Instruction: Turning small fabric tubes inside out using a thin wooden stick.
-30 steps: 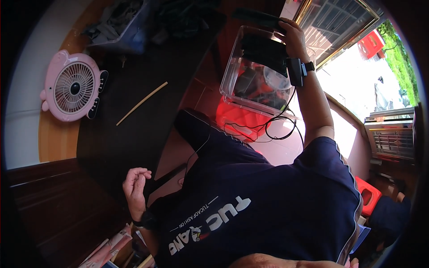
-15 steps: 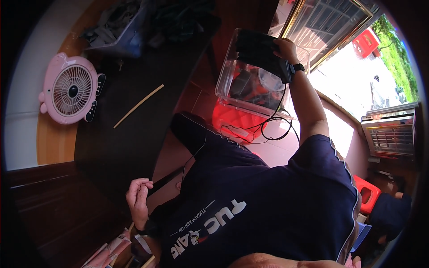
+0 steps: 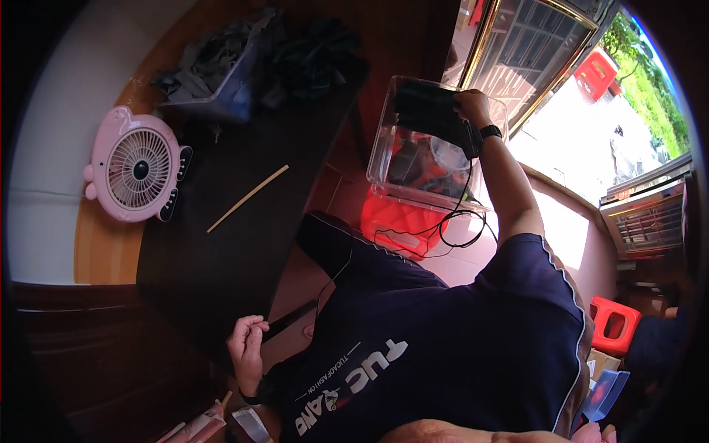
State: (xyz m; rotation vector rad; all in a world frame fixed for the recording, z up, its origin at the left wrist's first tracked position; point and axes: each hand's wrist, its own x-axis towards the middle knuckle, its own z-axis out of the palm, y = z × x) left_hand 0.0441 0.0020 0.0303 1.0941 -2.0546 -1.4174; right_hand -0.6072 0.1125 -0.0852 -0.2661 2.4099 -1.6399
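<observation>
Dark tabletop (image 3: pixel 214 269) fills the left of the scene; to its right stands a clear bin (image 3: pixel 379 161). Over the bin's far part lies a dark sheet (image 3: pixel 427 108), its long axis running roughly left to right. It extends left from the right hand (image 3: pixel 471 107), whose fingers close on its right end. Well apart, nearer, the left hand (image 3: pixel 247 341) is half-curled, visibly holding nothing. Right thumb, sheet's underside and any contact with the bin's contents can't be made out.
</observation>
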